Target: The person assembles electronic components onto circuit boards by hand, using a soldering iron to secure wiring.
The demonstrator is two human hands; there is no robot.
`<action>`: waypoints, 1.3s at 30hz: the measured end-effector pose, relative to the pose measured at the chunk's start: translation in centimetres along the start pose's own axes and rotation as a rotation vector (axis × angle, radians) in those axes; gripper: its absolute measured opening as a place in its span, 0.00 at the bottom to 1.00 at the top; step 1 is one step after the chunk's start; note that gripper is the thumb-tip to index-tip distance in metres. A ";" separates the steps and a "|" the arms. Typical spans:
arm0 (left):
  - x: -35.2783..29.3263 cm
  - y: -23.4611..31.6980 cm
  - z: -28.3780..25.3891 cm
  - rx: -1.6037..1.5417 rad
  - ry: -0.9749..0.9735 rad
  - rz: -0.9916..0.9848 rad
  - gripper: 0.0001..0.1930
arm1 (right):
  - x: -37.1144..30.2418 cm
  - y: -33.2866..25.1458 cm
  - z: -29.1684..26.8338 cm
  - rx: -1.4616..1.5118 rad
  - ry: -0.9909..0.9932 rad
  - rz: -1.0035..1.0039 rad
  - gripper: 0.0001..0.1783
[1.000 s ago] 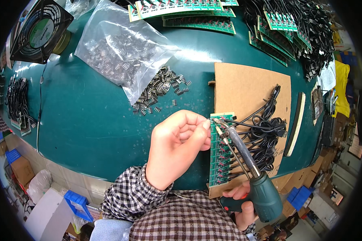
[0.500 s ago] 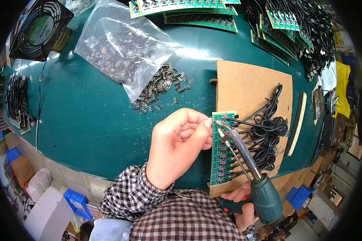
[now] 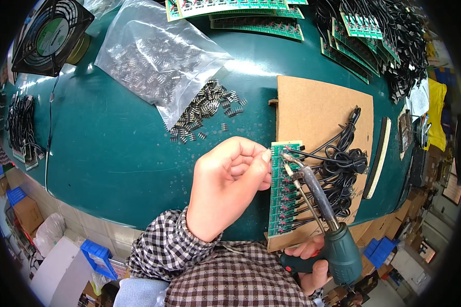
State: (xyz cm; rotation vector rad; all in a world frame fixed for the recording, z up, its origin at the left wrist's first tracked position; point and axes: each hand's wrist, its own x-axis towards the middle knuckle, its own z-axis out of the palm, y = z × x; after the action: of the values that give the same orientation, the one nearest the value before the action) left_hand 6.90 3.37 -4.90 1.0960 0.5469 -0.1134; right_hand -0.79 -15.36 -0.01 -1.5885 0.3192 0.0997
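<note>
In my right hand (image 3: 315,276) is a dark green soldering gun (image 3: 344,258), its fingers wrapped round the handle. The metal barrel slants up and left, and its tip is over the upper end of a green circuit board (image 3: 277,204). My left hand (image 3: 223,179) is closed in a pinch at the board's upper left edge. Whatever lies between thumb and forefinger is too small and covered to name. Several black cables (image 3: 346,163) run from the board's right side in coiled bundles. Board and cables rest on a brown cardboard sheet (image 3: 317,100).
A clear plastic bag (image 3: 153,61) of small black pin connectors lies beyond my left hand, with a loose pile of connectors (image 3: 205,107) beside it. A black fan (image 3: 51,38) stands far left. Stacked boards (image 3: 258,25) and cabled boards (image 3: 361,25) fill the far side. A pale strip (image 3: 378,158) lies right.
The soldering gun's tip has moved slightly right, away from my left fingertips and inward over the board. My left hand has stayed nearly still.
</note>
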 end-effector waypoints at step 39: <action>-6.4 2.4 2.4 -0.174 -0.332 -0.116 0.10 | 3.9 -3.5 2.0 -0.016 -0.229 0.011 0.21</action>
State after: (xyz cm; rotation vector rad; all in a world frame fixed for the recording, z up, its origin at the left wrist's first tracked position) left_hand 3.07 1.27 0.88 0.8536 0.3143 -0.3368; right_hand 4.08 -13.87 2.28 -1.5737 0.1488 0.2906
